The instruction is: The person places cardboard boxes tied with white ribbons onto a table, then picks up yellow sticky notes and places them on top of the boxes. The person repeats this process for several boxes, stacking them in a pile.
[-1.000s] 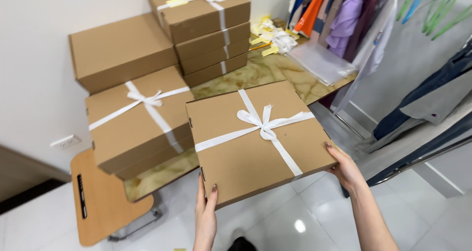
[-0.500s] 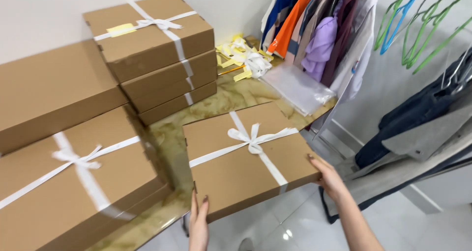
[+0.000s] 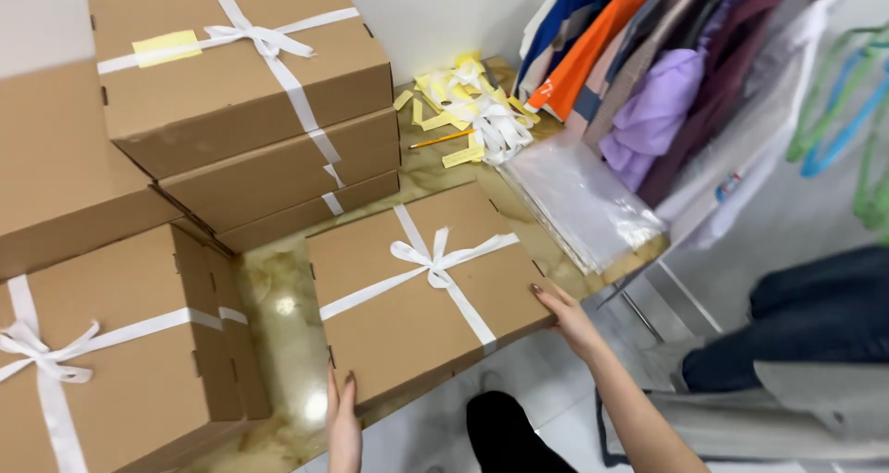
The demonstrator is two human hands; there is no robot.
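I see my left hand at the near edge of a flat cardboard box tied with a white ribbon bow. Its fingers lie straight and close together, pressed flat against the box's front side, not curled around anything. My right hand is at the box's right corner, fingers lightly spread and resting against that edge, so the box is held between my two palms rather than gripped. The box lies on the marbled green-gold counter, its near edge reaching out past the counter's front.

To the left stands a taller ribboned box, just beside mine. Behind it rises a stack of brown boxes, the top one ribboned and carrying a yellow slip. At the counter's far end lie yellow paper strips with white ribbon offcuts, a pencil and a pile of clear plastic bags. Hanging clothes fill the right.
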